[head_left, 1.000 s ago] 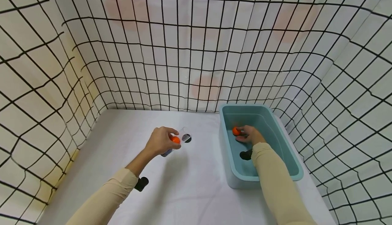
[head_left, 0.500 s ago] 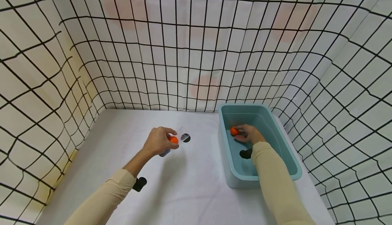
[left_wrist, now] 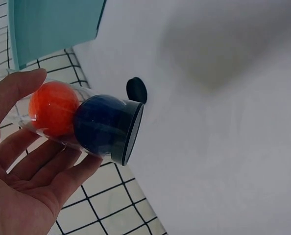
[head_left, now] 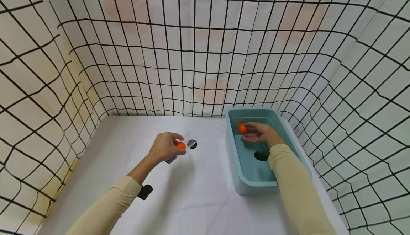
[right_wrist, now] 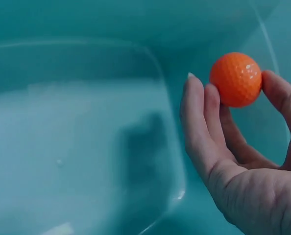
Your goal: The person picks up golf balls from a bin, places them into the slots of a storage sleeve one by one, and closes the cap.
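Note:
My left hand [head_left: 164, 147] grips a clear plastic tube [left_wrist: 20, 105] above the table. Inside the tube sit an orange ball [left_wrist: 54, 108] and a dark blue ball [left_wrist: 99, 124], one after the other. A dark cap [left_wrist: 128, 134] closes the tube's end beside the blue ball. On the table behind lies a loose round dark cap [left_wrist: 136, 90], seen also near the tube in the head view. Within the teal bin, my right hand [head_left: 261, 133] pinches an orange golf ball [right_wrist: 235, 79] between thumb and fingertips.
The teal bin [head_left: 238, 172] stands at the right of the white-covered table [head_left: 205, 199]. Black netting [head_left: 208, 53] hangs around the back and both sides. The bin's wall rises around my right hand.
My right hand has moved the orange golf ball slightly toward the far end of the bin. The left hand keeps its hold on the tube. The whole head view has shifted slightly.

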### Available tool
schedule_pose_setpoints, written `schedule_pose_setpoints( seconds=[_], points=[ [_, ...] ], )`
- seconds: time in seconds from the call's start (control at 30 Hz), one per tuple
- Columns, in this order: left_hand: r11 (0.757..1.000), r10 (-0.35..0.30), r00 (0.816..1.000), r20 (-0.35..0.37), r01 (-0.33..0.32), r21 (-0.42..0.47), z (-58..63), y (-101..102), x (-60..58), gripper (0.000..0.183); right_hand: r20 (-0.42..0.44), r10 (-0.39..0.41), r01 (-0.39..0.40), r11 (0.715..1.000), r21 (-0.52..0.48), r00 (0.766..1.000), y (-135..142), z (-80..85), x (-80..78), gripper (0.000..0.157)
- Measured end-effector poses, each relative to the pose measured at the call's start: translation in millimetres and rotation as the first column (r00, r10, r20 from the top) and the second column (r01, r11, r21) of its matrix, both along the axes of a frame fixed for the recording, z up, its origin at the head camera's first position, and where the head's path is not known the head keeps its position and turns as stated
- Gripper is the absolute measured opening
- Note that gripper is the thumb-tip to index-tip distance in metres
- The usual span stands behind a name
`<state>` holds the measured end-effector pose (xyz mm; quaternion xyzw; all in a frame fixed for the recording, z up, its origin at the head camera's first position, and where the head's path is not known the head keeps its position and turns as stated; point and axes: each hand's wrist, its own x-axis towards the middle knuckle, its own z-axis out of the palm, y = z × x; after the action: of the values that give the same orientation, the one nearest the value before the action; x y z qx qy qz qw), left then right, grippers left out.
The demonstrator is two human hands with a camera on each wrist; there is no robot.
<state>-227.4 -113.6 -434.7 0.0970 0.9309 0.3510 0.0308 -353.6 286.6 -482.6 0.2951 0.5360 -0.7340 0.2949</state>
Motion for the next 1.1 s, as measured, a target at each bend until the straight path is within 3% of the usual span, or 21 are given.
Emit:
schedule_pose_setpoints(
  seconds=[0.33, 0.53, 0.77, 0.93, 1.1],
  points=[
    [1.000, -0.008, 1.000, 0.003, 0.008, -0.009, -1.8, 1.7, -1.2, 0.038, -0.035, 0.067, -0.070, 0.994, -0.087, 0.997, -5.1, 9.4, -2.8, 0.074],
    [1.000, 0.001, 1.000, -0.003, -0.001, -0.010, 0.0, 1.9, -0.4, 0.037, -0.108, 0.124, -0.130, 0.990, -0.050, 0.986, -8.1, 21.4, -1.1, 0.071],
    [1.000, -0.007, 1.000, 0.004, 0.007, 0.001, 0.9, 3.6, 0.8, 0.037, -0.163, 0.142, -0.145, 0.989, -0.004, 0.976, -9.6, 43.3, 2.4, 0.066],
    [1.000, -0.021, 1.000, -0.001, 0.021, 0.013, 0.9, 7.1, -0.6, 0.038, -0.210, 0.236, -0.228, 0.972, 0.065, 0.949, -11.1, 59.3, 8.7, 0.056],
    [0.999, -0.036, 0.999, 0.011, 0.035, 0.028, 1.8, 13.5, -3.2, 0.038, -0.290, 0.314, -0.271, 0.946, 0.178, 0.904, -12.8, 73.7, 20.6, 0.044]
  ],
)
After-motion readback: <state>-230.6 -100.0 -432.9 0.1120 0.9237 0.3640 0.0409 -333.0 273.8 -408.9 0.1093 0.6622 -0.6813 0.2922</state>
